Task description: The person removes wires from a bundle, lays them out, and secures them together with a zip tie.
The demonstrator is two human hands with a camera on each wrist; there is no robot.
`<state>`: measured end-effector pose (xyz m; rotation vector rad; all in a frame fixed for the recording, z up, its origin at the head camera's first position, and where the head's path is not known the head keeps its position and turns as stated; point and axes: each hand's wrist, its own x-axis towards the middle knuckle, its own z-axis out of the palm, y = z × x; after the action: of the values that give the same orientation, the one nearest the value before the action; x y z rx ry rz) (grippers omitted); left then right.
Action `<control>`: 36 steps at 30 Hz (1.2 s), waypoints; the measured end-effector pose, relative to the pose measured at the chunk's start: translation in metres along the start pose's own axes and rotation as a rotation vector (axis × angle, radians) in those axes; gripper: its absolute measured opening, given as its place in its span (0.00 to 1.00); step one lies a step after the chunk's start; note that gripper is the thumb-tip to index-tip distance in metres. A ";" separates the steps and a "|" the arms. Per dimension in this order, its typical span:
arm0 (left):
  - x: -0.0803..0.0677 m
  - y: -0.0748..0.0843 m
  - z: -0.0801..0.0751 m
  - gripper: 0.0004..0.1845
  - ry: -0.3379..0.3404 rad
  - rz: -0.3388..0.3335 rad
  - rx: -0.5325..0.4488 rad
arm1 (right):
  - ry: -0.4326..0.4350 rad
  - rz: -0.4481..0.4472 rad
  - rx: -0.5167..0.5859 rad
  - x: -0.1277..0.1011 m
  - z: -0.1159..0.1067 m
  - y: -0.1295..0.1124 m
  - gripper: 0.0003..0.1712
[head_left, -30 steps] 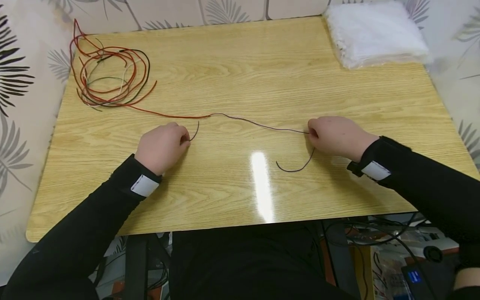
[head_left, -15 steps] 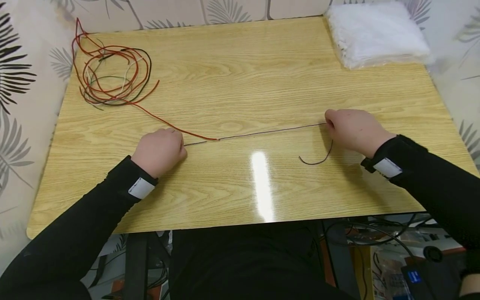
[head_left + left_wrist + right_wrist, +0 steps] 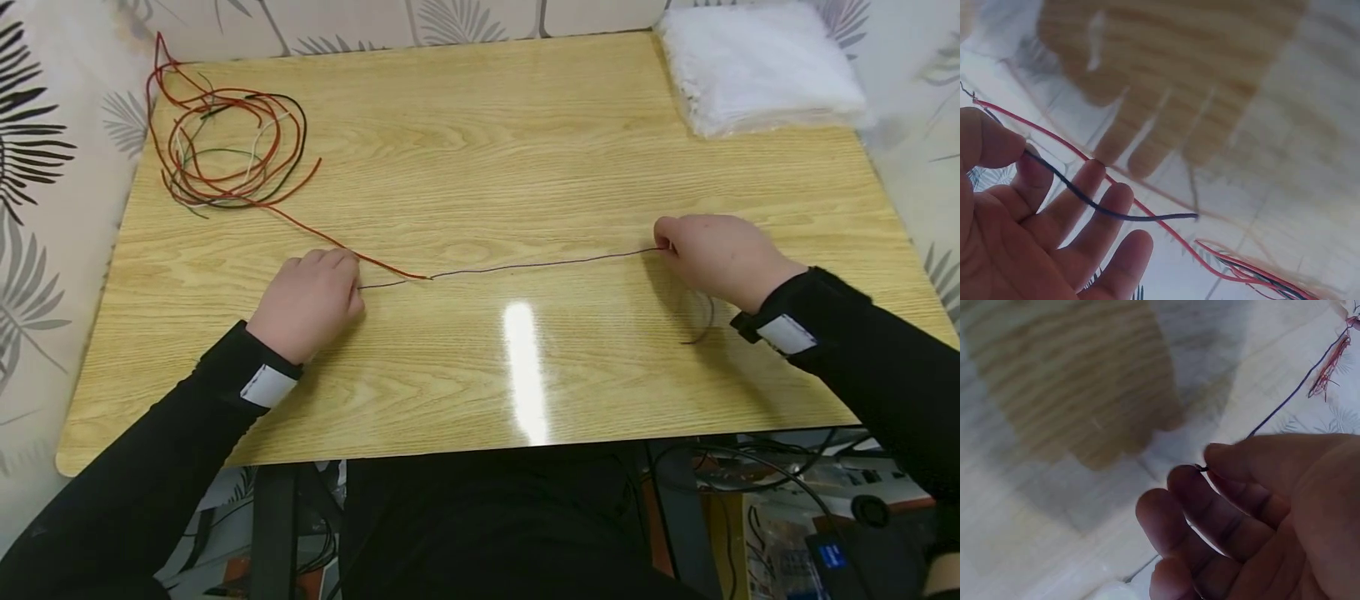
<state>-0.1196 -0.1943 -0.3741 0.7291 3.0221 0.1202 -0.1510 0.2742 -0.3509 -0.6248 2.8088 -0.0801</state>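
Note:
Between my two hands a thin dark purple wire [image 3: 540, 265] runs nearly straight over the wooden table [image 3: 480, 167]. My left hand [image 3: 307, 296] pinches it near one end with thumb and index finger; in the left wrist view the wire's tail [image 3: 1113, 214] lies across the other fingers. My right hand [image 3: 723, 258] pinches the same wire farther along, thumb against fingertip, with a loose tail [image 3: 708, 321] hanging below. A red wire [image 3: 322, 235] meets the purple one at a joint [image 3: 430, 277] closer to my left hand, and trails back to the coil.
A loose coil of red, black, green and white wires [image 3: 225, 200] lies at the back left. White plastic bags [image 3: 761, 71] are stacked at the back right corner. Patterned wall covering [image 3: 465, 21] borders the table. Cables [image 3: 750, 467] hang below its front edge.
My right hand has moved right, my left slightly left. The purple wire has straightened, and the red wire's end has come toward me. The right tail has swung right.

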 end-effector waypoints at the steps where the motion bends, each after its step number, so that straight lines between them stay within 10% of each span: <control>1: -0.001 -0.001 0.000 0.09 0.002 0.003 0.009 | -0.007 -0.005 -0.008 0.000 0.001 0.001 0.04; 36: -0.017 -0.015 -0.002 0.03 0.002 0.037 -0.040 | -0.049 -0.013 0.019 -0.018 0.007 0.008 0.08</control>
<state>-0.1116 -0.2153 -0.3732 0.7817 3.0000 0.1814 -0.1368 0.2893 -0.3541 -0.6318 2.7535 -0.0926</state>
